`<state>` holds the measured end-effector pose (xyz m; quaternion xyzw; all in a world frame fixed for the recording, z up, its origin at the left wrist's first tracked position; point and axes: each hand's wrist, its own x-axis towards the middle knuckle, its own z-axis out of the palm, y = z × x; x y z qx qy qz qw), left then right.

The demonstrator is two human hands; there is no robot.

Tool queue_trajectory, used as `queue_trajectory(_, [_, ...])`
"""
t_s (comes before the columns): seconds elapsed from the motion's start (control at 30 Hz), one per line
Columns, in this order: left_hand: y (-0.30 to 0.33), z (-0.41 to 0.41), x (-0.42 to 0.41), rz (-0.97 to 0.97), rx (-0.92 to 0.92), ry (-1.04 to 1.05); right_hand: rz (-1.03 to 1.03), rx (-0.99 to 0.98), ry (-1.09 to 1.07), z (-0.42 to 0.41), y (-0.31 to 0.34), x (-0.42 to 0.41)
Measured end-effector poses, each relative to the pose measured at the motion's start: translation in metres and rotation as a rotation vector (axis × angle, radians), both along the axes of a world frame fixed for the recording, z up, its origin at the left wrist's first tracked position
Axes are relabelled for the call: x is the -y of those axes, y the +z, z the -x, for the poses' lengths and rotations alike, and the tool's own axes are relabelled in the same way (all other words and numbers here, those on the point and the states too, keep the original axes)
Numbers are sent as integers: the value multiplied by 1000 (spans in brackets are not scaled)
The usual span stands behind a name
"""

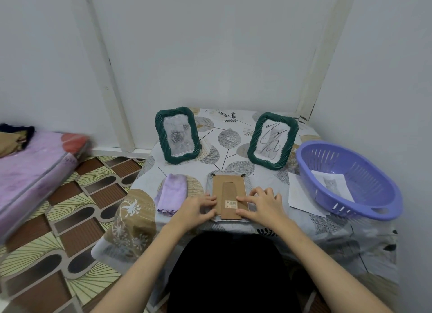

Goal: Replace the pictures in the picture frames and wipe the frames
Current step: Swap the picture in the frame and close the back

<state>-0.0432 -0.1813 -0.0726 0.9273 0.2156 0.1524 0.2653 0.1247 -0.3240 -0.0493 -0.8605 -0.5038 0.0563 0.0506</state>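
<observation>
Head view: a picture frame (228, 191) lies face down at the near edge of the table (233, 137), its brown cardboard backing (barcode sticker near the bottom) turned up. The left hand (196, 207) presses loosely spread fingers on the backing's left edge; the right hand (259, 205) does the same on its right edge. A folded purple cloth (171, 193) lies just left. Two green frames (177, 135) (272, 139) stand upright farther back. At right, a purple basket (350, 191) holds a printed picture (333, 183), with a paper sheet (299, 196) just beside it.
</observation>
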Motion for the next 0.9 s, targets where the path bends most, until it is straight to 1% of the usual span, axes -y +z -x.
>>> queue_trajectory(0.2, [-1, -2, 0, 18, 9, 10, -28, -15, -18, 0, -4, 0])
queue_trajectory(0.23, [-1, -3, 0, 41, 29, 26, -35, -53, -18, 0, -4, 0])
queue_trajectory(0.3, [1, -5, 2, 127, 103, 110, -99, -207, -34, -2, -3, 0])
queue_trajectory(0.37, [5, -12, 2, 274, 172, 229, -233, -380, -87, -3, -3, 0])
queue_trajectory(0.43, [11, -19, 2, 440, 160, 314, -335, -473, -140, -5, -4, 1])
queue_trajectory(0.53, [21, -28, 5, 648, 174, 367, -350, -533, -157, -4, -7, 1])
queue_trajectory(0.6, [23, -34, 4, 791, 225, 430, -351, -567, -171, -1, -10, 1])
queue_trajectory(0.63, [22, -37, 3, 892, 261, 462, -352, -570, -173, 0, -12, 0])
queue_trajectory(0.7, [27, -40, 1, 1136, 367, 540, -341, -523, -168, 2, -14, -1])
queue_trajectory(0.77, [34, -42, -4, 1366, 494, 594, -317, -424, -149, 6, -5, -3])
queue_trajectory(0.83, [40, -42, -7, 1517, 568, 535, -322, -330, -83, 17, 13, -4])
queue_trajectory(0.9, [47, -45, -6, 1624, 614, 430, -332, -233, 11, 34, 31, -5])
